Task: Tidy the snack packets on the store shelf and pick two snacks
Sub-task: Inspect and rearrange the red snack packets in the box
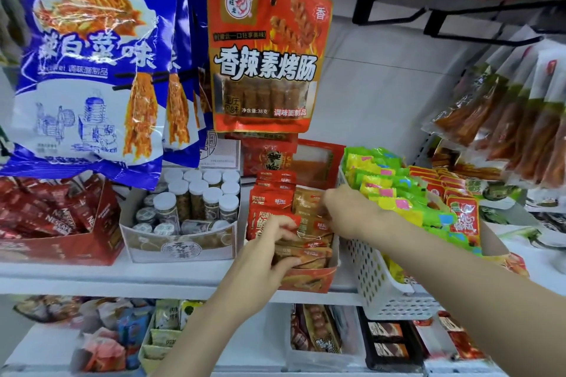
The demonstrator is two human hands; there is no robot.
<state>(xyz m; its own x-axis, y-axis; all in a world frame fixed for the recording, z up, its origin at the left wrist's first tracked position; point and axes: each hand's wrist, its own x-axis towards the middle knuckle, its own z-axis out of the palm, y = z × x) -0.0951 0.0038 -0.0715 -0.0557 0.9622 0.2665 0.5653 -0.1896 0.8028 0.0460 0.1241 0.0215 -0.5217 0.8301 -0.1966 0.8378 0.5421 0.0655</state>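
My left hand (pixel 269 249) is nearest, reaching up over the front edge of the shelf (pixel 171 277) into the small red display box (pixel 309 280) that sits at that edge. Its fingers are curled round the front brown snack packets (pixel 309 246) in the box, thumb under them. My right hand (pixel 346 211) comes in from the right, over the white perforated basket (pixel 379 278), and its fingertips pinch the top of a brown packet further back in the same box. The red snack packets (pixel 269 199) stand in a row down the left side of that box, touching the brown ones.

The white basket stands just beside the box on its right and holds green and yellow packets (pixel 395 193), packed upright. Left of the box, along the same front edge, a pale carton (pixel 180 243) holds white-capped jars (pixel 190 196), and further left a red Nescafe box (pixel 61 246) is full of dark red sachets.

Behind the display box, toward the back of the shelf, red packets (pixel 269 156) lean upright. Above, hanging on hooks, a big blue bag (pixel 92 70) is on the left, and an orange-red bag (pixel 266 58) beside it.
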